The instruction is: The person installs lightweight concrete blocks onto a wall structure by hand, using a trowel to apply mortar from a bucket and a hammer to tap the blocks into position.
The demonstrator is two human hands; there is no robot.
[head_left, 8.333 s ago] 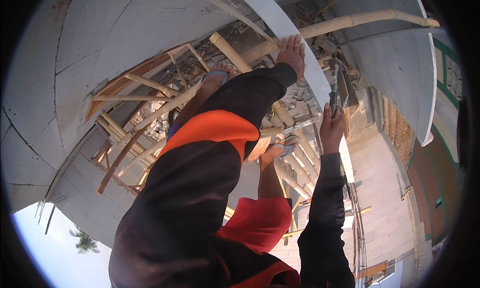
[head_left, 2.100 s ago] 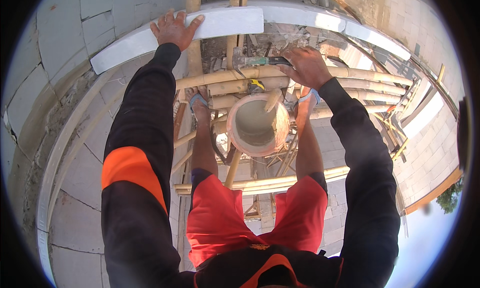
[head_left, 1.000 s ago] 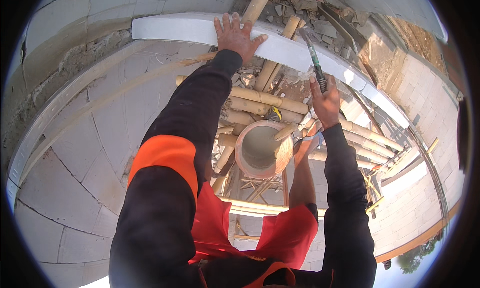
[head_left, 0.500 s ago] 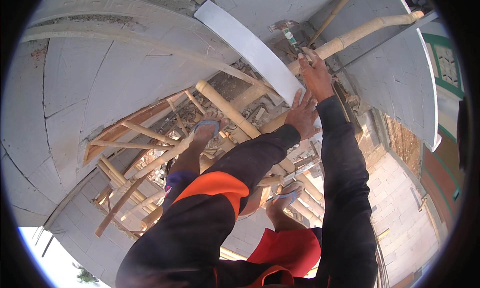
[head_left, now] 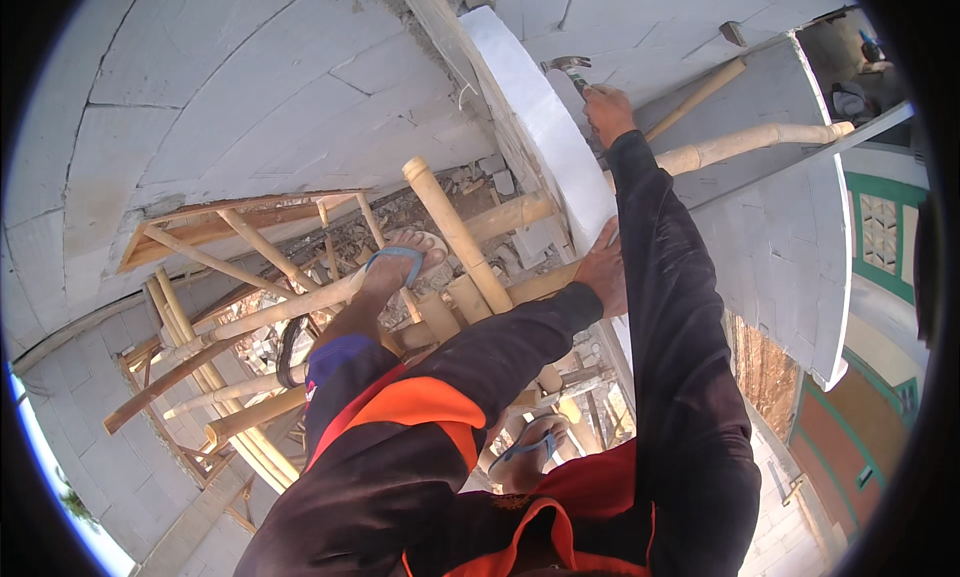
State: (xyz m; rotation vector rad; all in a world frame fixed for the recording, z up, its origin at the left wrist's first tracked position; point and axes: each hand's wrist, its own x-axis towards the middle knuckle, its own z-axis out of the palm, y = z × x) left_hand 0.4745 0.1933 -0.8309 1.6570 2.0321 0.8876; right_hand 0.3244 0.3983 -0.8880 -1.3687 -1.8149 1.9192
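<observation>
My right hand [head_left: 608, 114] is closed round the handle of a claw hammer [head_left: 572, 69], its metal head pointing away from me beside the grey wall. To its left runs a long white panel [head_left: 535, 112], tilted along a wooden board. My left hand [head_left: 602, 275] rests on the near part of this panel, fingers stretched out. My right sleeve partly covers the fingertips and the panel's near end.
Below is a scaffold of bamboo poles [head_left: 455, 232], where my sandalled feet [head_left: 405, 262] stand. Rubble [head_left: 465, 192] lies under the poles. Grey block walls [head_left: 270, 77] rise on the left and ahead. A bamboo pole [head_left: 755, 147] and a thin straight bar [head_left: 800, 167] reach out at right.
My right hand has moved farther from my left and now wraps the hammer handle more fully. My left hand stays on the panel. The whole view has shifted.
</observation>
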